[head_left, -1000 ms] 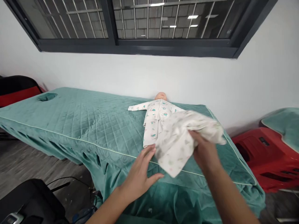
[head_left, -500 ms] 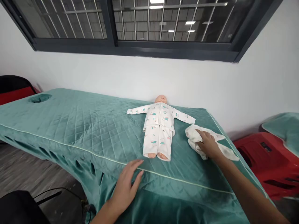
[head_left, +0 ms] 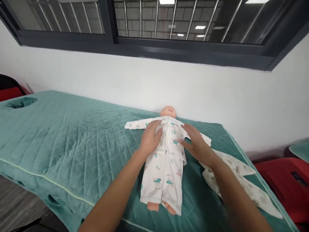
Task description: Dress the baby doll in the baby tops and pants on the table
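A baby doll (head_left: 168, 111) lies on its back, head toward the wall, arms spread. It wears a white printed top (head_left: 169, 141) and matching white trousers (head_left: 161, 180), with its feet showing at the cuffs. On the left side of its chest is my left hand (head_left: 151, 137), fingers apart, over or lightly touching the top. My right hand (head_left: 196, 143) is at the other side of the chest by the sleeve, fingers spread and holding nothing. Partly behind my right forearm, a crumpled white printed garment (head_left: 241, 175) lies on the bed.
The doll rests on a bed with a green quilted cover (head_left: 91, 145), which has a face hole (head_left: 22, 102) at the far left. A white wall (head_left: 120, 80) and a dark-framed barred window (head_left: 169, 51) stand behind. Red plastic stools (head_left: 285, 183) are at the right.
My right hand has let go of the white garment and moved left to the doll's chest. My left hand has moved up from the bed's edge to the chest. The view has come closer.
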Available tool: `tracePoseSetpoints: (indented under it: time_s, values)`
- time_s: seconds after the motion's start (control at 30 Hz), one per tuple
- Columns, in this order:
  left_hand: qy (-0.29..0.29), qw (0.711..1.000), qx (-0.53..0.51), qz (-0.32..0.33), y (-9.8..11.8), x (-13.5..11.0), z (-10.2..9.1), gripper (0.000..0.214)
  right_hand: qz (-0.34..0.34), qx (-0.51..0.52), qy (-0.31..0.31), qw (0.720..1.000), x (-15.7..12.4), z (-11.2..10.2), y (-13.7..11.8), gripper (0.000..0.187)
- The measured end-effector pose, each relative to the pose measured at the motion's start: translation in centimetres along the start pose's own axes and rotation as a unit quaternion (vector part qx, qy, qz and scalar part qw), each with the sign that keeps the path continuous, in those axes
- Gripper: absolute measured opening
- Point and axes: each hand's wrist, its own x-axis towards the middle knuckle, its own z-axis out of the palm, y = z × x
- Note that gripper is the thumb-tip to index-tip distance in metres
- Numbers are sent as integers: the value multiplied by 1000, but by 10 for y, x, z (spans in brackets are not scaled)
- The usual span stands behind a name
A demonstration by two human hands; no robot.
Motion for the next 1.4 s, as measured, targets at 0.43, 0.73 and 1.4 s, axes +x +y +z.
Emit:
tracePoseSetpoints:
  time_s: [0.43, 0.73, 1.4]
  values:
    - [-103, 994, -14, -41, -43, 71, 64, 36, 124, 253, 117, 952, 81, 82, 19, 36]
    - [-112, 993, 1, -45, -39, 72, 62, 37, 133, 256, 106, 951, 80, 78, 15, 32]
    - [-123, 990, 44, -50, -38, 71, 61, 38, 142, 248, 101, 953, 75, 81, 14, 35]
